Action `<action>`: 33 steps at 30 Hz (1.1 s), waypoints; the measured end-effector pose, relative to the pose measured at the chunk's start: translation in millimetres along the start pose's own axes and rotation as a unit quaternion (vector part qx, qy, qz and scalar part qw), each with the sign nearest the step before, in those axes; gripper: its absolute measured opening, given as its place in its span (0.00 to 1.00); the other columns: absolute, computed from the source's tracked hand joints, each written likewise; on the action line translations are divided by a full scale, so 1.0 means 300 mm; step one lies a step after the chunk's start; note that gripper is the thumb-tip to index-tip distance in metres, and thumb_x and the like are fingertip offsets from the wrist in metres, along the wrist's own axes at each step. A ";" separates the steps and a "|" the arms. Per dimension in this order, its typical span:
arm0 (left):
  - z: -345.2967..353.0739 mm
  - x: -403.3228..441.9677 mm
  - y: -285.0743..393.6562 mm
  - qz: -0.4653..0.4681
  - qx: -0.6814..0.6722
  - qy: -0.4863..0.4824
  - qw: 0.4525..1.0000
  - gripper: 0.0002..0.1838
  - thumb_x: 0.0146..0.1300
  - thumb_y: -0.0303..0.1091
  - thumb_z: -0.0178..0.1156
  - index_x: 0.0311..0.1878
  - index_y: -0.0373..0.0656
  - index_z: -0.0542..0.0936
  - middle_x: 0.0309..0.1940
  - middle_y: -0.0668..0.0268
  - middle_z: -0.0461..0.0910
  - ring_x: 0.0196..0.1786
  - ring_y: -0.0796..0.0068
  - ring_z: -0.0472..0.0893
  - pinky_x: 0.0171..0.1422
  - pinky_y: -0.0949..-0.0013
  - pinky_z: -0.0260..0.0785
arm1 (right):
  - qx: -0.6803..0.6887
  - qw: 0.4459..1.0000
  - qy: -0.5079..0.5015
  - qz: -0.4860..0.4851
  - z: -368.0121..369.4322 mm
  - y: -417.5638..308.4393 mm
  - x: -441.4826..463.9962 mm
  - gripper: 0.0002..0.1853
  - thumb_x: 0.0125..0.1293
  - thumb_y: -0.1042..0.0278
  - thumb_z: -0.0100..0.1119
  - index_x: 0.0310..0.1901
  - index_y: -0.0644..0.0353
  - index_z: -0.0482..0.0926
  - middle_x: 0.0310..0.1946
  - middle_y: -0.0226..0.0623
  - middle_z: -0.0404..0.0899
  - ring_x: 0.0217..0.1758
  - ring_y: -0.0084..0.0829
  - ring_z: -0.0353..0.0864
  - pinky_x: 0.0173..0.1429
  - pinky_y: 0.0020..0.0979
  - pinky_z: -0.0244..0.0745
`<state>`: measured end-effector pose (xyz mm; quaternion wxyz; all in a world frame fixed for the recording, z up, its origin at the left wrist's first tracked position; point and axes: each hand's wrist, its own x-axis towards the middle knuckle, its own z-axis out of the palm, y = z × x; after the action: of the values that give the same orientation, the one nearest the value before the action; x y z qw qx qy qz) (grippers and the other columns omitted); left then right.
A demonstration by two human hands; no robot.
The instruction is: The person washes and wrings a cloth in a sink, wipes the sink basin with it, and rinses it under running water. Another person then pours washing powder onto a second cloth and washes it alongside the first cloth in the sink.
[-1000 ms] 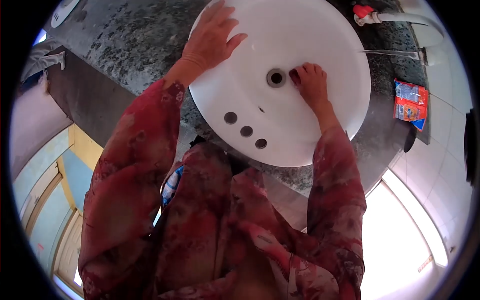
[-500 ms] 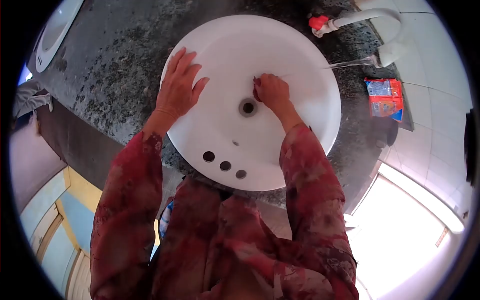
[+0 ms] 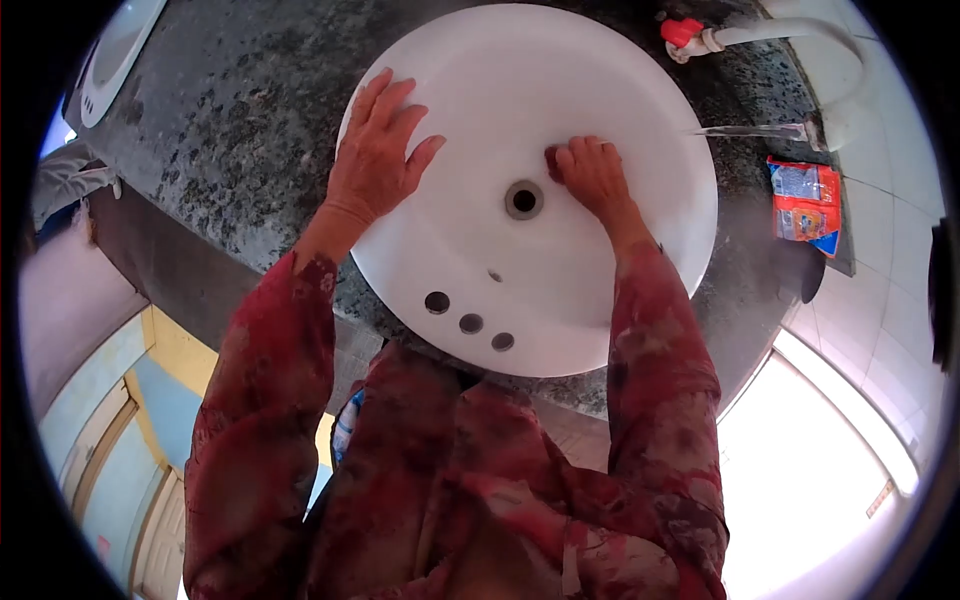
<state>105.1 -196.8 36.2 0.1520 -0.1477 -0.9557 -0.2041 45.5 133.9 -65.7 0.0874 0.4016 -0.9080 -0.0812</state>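
A white oval washbasin point(image 3: 470, 60) is set in the dark stone counter, with a round drain hole point(image 3: 524, 200) near its middle. My left hand point(image 3: 378, 150) rests on the basin's left rim, fingers spread and holding nothing. Just above and right of the drain, my right hand point(image 3: 592, 172) is closed and pressed to the basin's inner surface. A small dark reddish-brown piece point(image 3: 551, 158) shows at its fingertips; most of it is hidden, so its kind is unclear. Water point(image 3: 745, 131) runs from the tap's spout toward the basin's right side.
A white curved tap with a red handle point(image 3: 682, 33) stands at the back right. A red and blue packet point(image 3: 805, 203) lies on the counter point(image 3: 230, 130) right of the basin. Part of another basin point(image 3: 112, 62) shows far left. A person's grey-clothed leg point(image 3: 65, 180) is at the left edge.
My right hand has moved slightly right relative to the drain, still closed on the dark piece. My left hand stays on the rim. The whole view has shifted, placing the basin further right and up.
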 end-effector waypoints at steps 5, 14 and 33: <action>0.001 -0.004 0.010 -0.003 -0.002 0.003 1.000 0.16 0.61 0.38 0.64 0.48 0.38 0.79 0.61 0.57 0.69 0.71 0.52 0.61 0.74 0.55 0.57 | 0.099 0.984 -0.086 0.118 -0.034 -0.013 0.079 0.11 0.60 0.60 0.60 0.42 0.53 0.76 0.39 0.35 0.78 0.46 0.36 0.78 0.47 0.38 0.74; -0.001 -0.017 0.001 0.015 0.003 0.012 1.000 0.16 0.62 0.38 0.62 0.49 0.40 0.79 0.61 0.57 0.69 0.72 0.51 0.60 0.75 0.54 0.55 | 0.787 0.343 0.053 0.510 -0.231 0.018 0.044 0.21 0.73 0.50 0.47 0.55 0.59 0.71 0.51 0.38 0.76 0.56 0.37 0.76 0.61 0.45 0.70; 0.529 0.131 0.541 -0.273 -0.950 -0.050 0.143 0.21 0.68 0.59 0.53 0.46 0.51 0.79 0.38 0.71 0.80 0.39 0.74 0.79 0.45 0.66 0.74 | 0.351 0.858 0.212 0.310 -0.496 -0.147 0.023 0.21 0.72 0.65 0.45 0.62 0.65 0.68 0.56 0.54 0.73 0.58 0.52 0.74 0.60 0.44 0.68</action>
<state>88.5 22.6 -32.3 -0.2217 0.0853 0.0091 -0.9713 105.7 87.9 69.8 0.1518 0.1112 -0.9133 0.3612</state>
